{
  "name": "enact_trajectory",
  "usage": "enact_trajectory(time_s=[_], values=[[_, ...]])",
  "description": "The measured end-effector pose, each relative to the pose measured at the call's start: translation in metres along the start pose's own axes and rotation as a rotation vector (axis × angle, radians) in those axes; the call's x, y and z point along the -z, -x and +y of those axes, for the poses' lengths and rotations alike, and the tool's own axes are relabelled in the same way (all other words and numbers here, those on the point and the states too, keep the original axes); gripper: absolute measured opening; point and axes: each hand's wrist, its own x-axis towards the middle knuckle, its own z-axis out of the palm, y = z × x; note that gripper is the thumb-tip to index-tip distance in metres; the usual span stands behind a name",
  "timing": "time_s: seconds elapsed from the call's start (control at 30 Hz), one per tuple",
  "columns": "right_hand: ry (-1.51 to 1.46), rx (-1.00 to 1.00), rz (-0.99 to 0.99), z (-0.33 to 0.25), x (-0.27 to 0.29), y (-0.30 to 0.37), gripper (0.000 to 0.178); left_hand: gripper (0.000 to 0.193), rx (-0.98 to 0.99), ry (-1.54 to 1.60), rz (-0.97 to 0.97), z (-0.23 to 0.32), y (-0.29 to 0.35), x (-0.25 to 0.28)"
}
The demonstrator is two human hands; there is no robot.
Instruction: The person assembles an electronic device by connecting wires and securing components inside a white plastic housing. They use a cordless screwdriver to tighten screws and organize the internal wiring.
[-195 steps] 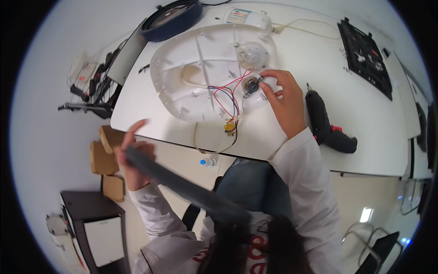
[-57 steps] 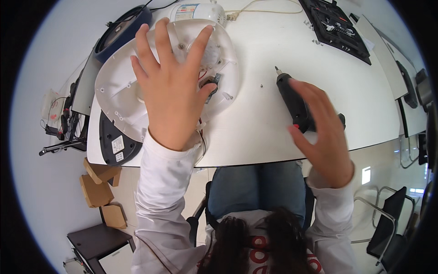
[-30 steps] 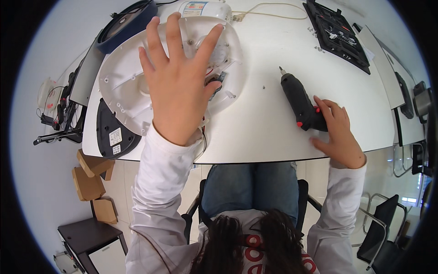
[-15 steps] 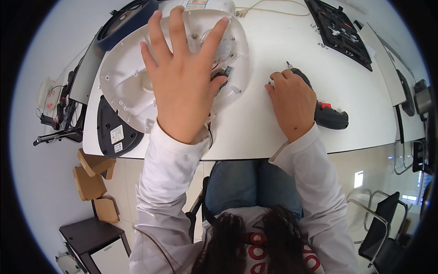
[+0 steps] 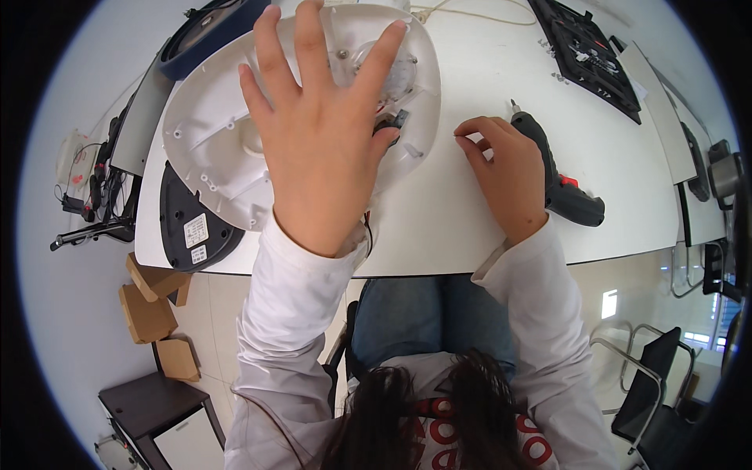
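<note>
A white oval plastic housing (image 5: 196,117) lies with its hollow inside facing up at the left of the table. My left hand (image 5: 317,149) is spread wide over it, fingers apart, covering much of its middle. Near the left thumb a small dark part (image 5: 395,119) shows inside the housing, and a clear round piece (image 5: 392,74) sits beyond it. To the right of the housing, my right hand (image 5: 501,164) has thumb and forefinger tips pinched together. Whatever they hold is too small to name. Just right of that hand lies a dark power screwdriver (image 5: 548,160) with a red trigger, not gripped.
A black base plate (image 5: 196,223) pokes out from under the housing's near left edge. Behind is a dark blue round object (image 5: 207,35). An open black tool case (image 5: 587,59) lies far right, with small screws (image 5: 559,78) beside it. A pale cord (image 5: 478,17) runs along the back.
My right hand has drawn back from beside the screwdriver's tip, its thumb and forefinger now pinched at the tips. My left hand stays spread over the housing.
</note>
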Motion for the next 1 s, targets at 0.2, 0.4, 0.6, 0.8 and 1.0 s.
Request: enact_trajectory(time_s=[0.2, 0.4, 0.6, 0.8, 1.0], values=[[-0.239, 0.153, 0.045, -0.013, -0.002, 0.014, 0.011, 0.084, 0.005, -0.084, 0.028, -0.001, 0.0, -0.008], [0.037, 0.495, 0.035, -0.008, -0.016, 0.009, 0.013, 0.08, -0.008, -0.139, 0.048, -0.003, 0.001, -0.011], [0.153, 0.608, 0.072, -0.004, -0.017, 0.004, 0.02, 0.079, -0.025, -0.134, 0.074, -0.006, 0.002, -0.013], [-0.449, 0.028, -0.044, -0.018, 0.001, 0.003, 0.013, 0.079, -0.005, -0.069, -0.034, 0.0, -0.001, 0.004], [-1.142, -0.417, -0.214, -0.002, 0.012, 0.014, 0.016, 0.079, -0.017, -0.174, 0.05, -0.003, 0.001, -0.013]])
